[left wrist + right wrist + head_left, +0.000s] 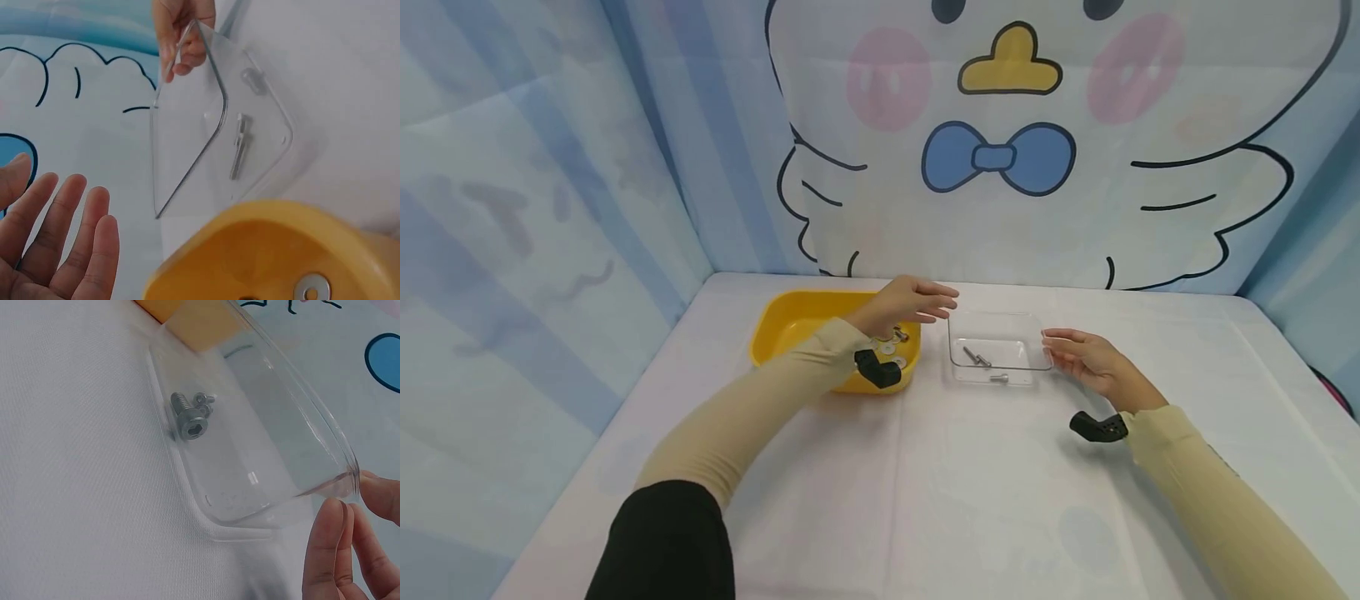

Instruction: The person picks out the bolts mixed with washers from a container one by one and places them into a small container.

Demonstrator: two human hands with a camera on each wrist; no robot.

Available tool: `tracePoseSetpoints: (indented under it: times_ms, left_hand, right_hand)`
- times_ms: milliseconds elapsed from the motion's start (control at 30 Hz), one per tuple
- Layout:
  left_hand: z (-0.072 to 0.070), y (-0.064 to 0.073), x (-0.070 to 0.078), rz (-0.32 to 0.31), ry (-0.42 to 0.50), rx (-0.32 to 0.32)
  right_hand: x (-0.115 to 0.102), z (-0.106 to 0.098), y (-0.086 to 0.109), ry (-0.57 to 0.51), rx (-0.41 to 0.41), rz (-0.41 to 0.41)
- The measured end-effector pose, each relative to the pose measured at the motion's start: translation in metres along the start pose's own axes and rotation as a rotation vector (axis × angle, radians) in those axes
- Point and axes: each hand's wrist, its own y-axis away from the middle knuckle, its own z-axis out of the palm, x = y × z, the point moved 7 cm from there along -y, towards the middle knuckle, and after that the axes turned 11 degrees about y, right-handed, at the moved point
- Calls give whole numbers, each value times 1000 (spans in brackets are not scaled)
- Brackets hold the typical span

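A clear plastic box stands on the white table with several silver bolts in it. The right wrist view shows one large socket-head bolt beside smaller ones. My right hand pinches the box's right rim between thumb and fingers. My left hand hovers over the back right of a yellow bin, fingers extended towards the box and apart from it, holding nothing. Washers and other small metal parts lie in the bin; the left forearm hides part of them.
The bin stands just left of the box on the white tablecloth. Behind the table hangs a printed cloth, and more cloth hangs along the left side. Each wrist carries a black device.
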Motion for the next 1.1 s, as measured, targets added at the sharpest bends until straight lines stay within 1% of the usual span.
tracePoseSetpoints:
  times_ms: [167,333,433,567,700,833,933,1100]
  left_hand:
    - [-20,6,1,-11,-23,6]
    - [-40,6,-5,-16,-53,15]
    - [-53,5,-10,-10,-71,44]
    - [-67,0,-16,12,-121,84]
    - [-76,-2,-20,49,-187,100]
    - [-81,-3,-25,76,-235,90]
    - [-84,-3,-29,78,-274,91]
    - [-91,-4,-36,54,-305,111]
  right_hand:
    - [0,-2,0,18,29,8]
    - [0,-2,1,35,27,-2]
    - [0,-1,2,36,24,0]
    - [2,-2,2,-1,18,14]
    - [2,-2,2,-13,19,21]
    - [2,-1,3,-6,-8,4]
    - [1,0,4,6,-27,-5]
    - [0,1,4,18,-26,-8]
